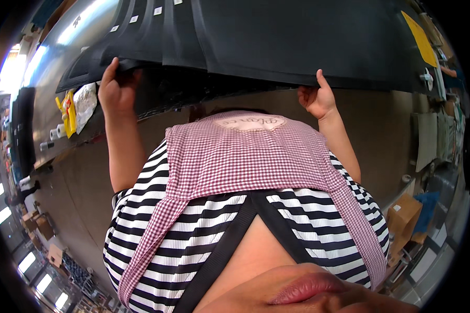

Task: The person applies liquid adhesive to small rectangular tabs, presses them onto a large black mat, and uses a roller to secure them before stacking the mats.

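A stack of wide black sheets [292,41] spreads across the top of the view, its layers fanned at the left with small white labels. My left hand [119,88] grips the near edge toward the left, thumb on top and fingers curled beneath. Farther right, my right hand [318,98] pinches the same near edge, its thumb up against the top surface. Between my hands the edge is raised, with a dark gap under it. The fingertips under the sheets are partly hidden, so how many layers each hand holds cannot be told.
A shiny metal tabletop [62,39] shows at the left. Beside the sheets lie a yellow package [68,112] and clear plastic wrap [86,104]. A yellow card [419,39] is at the right. Cardboard boxes [404,214] stand on the lower right; another person's arm [448,71] shows at the far right.
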The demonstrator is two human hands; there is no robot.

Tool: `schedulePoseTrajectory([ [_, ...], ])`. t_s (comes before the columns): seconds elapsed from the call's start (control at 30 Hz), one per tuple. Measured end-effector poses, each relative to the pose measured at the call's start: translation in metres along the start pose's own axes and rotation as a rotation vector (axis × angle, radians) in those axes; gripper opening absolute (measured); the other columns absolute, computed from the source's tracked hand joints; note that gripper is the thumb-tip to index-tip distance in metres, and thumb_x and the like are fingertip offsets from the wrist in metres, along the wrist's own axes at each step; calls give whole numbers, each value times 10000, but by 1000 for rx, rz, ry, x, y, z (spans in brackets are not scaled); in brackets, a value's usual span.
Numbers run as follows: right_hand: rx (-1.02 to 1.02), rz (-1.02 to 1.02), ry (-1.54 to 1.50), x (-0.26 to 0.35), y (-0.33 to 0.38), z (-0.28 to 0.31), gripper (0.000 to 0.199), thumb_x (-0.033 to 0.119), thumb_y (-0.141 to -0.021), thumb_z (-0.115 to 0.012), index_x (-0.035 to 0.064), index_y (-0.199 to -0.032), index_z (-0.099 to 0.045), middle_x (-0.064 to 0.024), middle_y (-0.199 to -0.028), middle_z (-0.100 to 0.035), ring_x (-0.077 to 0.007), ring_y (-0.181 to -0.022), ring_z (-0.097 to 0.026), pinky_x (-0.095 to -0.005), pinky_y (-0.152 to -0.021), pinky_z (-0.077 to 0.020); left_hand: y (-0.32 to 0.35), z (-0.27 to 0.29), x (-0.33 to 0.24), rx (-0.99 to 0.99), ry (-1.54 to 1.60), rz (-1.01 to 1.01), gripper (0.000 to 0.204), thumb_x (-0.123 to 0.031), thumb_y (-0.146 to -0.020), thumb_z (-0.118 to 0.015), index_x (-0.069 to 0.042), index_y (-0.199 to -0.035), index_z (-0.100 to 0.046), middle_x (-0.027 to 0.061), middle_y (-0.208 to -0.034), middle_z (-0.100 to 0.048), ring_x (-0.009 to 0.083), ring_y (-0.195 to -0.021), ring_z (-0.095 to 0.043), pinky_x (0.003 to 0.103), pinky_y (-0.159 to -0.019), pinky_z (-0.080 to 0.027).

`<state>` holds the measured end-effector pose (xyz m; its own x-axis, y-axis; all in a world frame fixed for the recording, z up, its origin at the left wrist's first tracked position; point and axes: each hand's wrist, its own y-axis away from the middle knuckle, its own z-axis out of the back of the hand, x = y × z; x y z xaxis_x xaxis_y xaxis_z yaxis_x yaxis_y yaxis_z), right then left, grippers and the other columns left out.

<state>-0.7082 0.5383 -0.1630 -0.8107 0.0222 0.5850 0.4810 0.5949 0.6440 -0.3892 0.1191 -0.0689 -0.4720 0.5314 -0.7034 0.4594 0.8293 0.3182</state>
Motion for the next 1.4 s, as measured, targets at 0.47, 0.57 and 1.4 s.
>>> schedulePoseTrajectory([
  [0.47,-301,316,-260,8,-17,25,474,466,-936,-672,87,-1216,-618,-98,-1118,-669,-295,-1025,-642,-469,-874,-537,-17,1,3,19,-49,-39,297,-100,-933,-627,-10,-1216,-610,127,-1176,-682,303,-1051,-679,470,-875,-582],
  [0.57,-554,408,-420,28,-33,21,447,381,-916,-713,113,-1257,-603,-52,-1199,-649,-287,-1049,-622,-491,-888,-527,11,-27,8,-166,-159,-99,244,-141,-927,-638,-17,-1136,-655,107,-1061,-715,263,-876,-721,383,-700,-613],
  [1.4,-655,562,-51,-39,-190,-188,398,342,-1036,-552,61,-1317,-550,-71,-1280,-614,-226,-1118,-623,-401,-826,-551,-264,-22,-207,309,-470,-379,330,-90,-903,-681,106,-1154,-596,151,-1030,-692,232,-887,-677,353,-807,-551],
])
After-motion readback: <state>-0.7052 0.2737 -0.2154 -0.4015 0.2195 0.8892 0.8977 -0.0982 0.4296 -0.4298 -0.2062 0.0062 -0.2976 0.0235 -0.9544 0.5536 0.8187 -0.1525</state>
